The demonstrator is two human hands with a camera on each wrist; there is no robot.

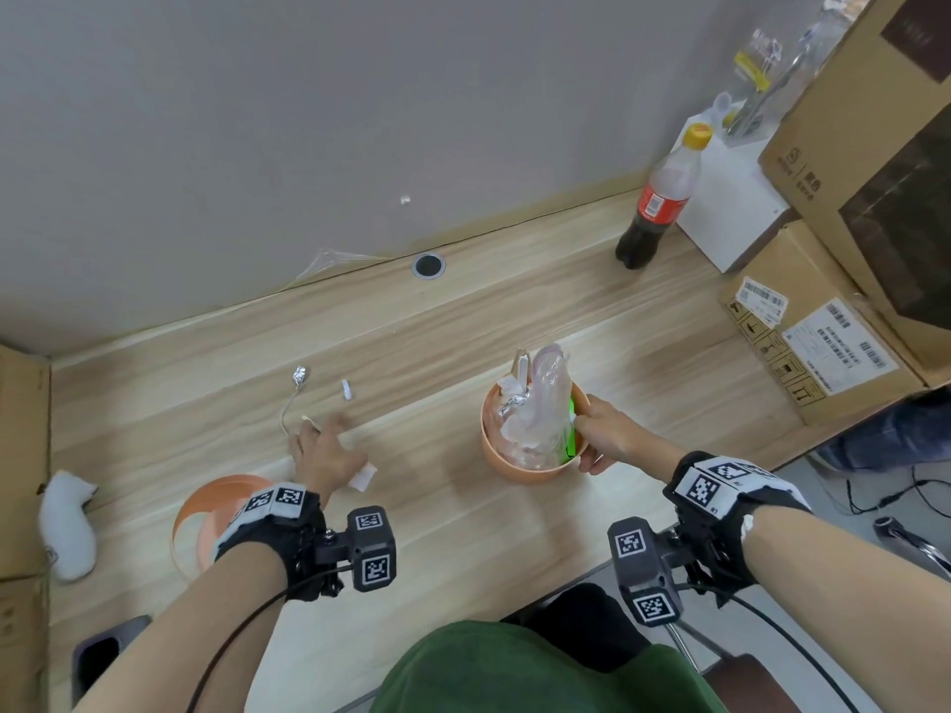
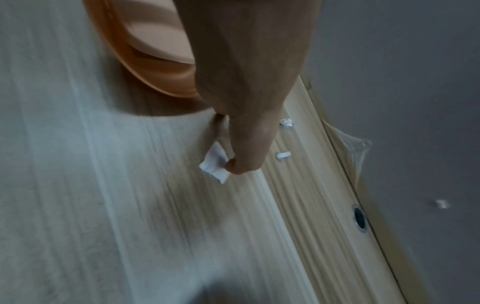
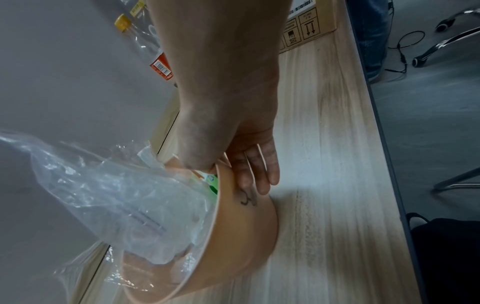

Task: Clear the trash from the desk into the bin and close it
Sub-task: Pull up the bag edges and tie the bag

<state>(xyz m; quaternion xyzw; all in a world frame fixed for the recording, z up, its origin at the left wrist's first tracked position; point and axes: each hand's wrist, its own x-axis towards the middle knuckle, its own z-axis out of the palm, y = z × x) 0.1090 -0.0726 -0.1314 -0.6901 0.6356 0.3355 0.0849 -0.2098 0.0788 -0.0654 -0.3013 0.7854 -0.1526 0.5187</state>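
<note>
An orange bin (image 1: 520, 468) stands on the wooden desk (image 1: 463, 321), stuffed with a clear plastic bag (image 1: 540, 409) and a green wrapper (image 3: 213, 188). My right hand (image 1: 597, 434) grips its right rim, thumb inside, fingers on the outer wall (image 3: 249, 222). The orange lid (image 1: 206, 512) lies flat at the front left, partly under my left wrist. My left hand (image 1: 321, 447) hovers low over the desk with fingers spread. Its thumb tip touches a white paper scrap (image 2: 214, 164). Farther back lie a foil ball on a thin string (image 1: 301, 375) and a small white piece (image 1: 347, 389).
A cola bottle (image 1: 656, 198) and a white box (image 1: 731, 213) stand at the back right, with stacked cardboard boxes (image 1: 818, 347) beside them. A cable hole (image 1: 428, 265) sits by the wall. A white plush (image 1: 67, 522) and a cardboard box (image 1: 20, 455) are at the left.
</note>
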